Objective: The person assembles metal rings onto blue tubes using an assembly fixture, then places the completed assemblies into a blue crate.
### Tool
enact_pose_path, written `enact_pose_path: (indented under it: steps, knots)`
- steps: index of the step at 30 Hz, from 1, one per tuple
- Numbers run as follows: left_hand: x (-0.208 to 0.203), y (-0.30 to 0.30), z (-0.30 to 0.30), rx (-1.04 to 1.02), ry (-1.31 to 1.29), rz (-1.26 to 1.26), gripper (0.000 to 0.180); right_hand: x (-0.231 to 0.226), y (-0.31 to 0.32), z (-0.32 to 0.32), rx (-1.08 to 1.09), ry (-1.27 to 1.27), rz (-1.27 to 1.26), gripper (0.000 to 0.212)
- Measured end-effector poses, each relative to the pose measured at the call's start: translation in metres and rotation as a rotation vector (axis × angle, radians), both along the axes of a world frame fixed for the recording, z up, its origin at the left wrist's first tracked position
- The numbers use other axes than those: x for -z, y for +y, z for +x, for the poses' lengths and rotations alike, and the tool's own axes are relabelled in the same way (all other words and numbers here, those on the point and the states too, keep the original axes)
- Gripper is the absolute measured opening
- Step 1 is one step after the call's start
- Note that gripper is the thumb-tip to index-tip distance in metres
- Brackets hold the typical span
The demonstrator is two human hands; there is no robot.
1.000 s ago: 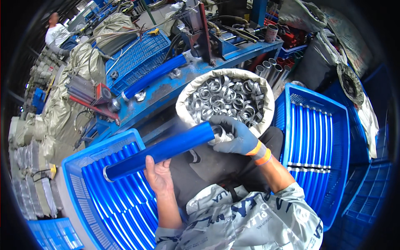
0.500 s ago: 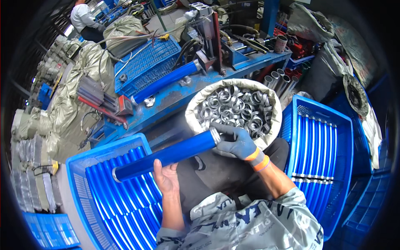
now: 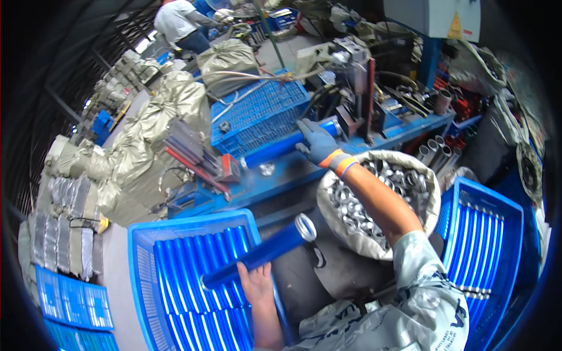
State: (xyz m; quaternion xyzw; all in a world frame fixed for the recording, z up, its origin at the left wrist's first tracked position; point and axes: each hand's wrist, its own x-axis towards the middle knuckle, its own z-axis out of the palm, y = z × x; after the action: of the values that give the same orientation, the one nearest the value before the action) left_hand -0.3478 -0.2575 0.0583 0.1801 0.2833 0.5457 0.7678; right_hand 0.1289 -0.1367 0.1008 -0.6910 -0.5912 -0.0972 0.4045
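My left hand (image 3: 257,285), bare, holds a blue metal tube (image 3: 263,251) from below. The tube slants over the left crate, its right end higher and fitted with a silver ring. My right hand (image 3: 318,142), in a grey-blue glove, is over a second blue tube (image 3: 272,151) lying between two clamp fixtures on the bench. Its fingers are apart across the tube near the right-hand fixture (image 3: 351,120); whether they touch it I cannot tell. Beneath my right forearm stands a pale sack (image 3: 328,225) full of silver rings (image 3: 354,213).
The left blue crate (image 3: 136,257) and right blue crate (image 3: 511,234) hold rows of blue tubes. Behind the bench edge (image 3: 234,199) sits an upturned-looking blue crate (image 3: 257,111). Bare metal tubes (image 3: 439,153) stand at right. A person (image 3: 181,26) works far left.
My right hand has left the ring end of the held tube and reached forward to the bench tube. The left hand keeps its tube, now lower in relation to the bench. The view has shifted.
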Motion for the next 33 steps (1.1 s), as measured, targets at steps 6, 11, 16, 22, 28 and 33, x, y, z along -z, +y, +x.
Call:
enact_pose_path:
  steps: [6, 11, 16, 22, 28, 33]
  knots:
    - [0.022, -0.002, -0.013, 0.009, 0.084, -0.102, 0.063, 0.076, 0.045, 0.105, 0.559, -0.505, -0.107, 0.08]
    - [0.023, 0.019, -0.049, -0.053, 0.22, -0.051, 0.06, -0.067, 0.032, -0.001, -0.059, -0.269, 0.267, 0.068]
    - [0.036, 0.081, 0.159, 0.249, 0.212, -0.051, 0.065, -0.169, -0.147, 0.044, -0.097, 0.354, 0.53, 0.065]
    - [0.025, 0.277, 0.379, 0.153, 0.247, -0.01, 0.07, -0.109, -0.313, 0.035, 0.053, 0.868, 0.619, 0.09]
    - [0.09, 0.326, 0.422, 0.184, 0.361, -0.204, 0.075, -0.051, -0.419, 0.016, 0.192, 0.918, 0.529, 0.114]
    - [0.093, 0.302, 0.421, 0.202, 0.338, -0.169, 0.104, -0.041, -0.461, 0.011, 0.417, 0.944, 0.471, 0.088]
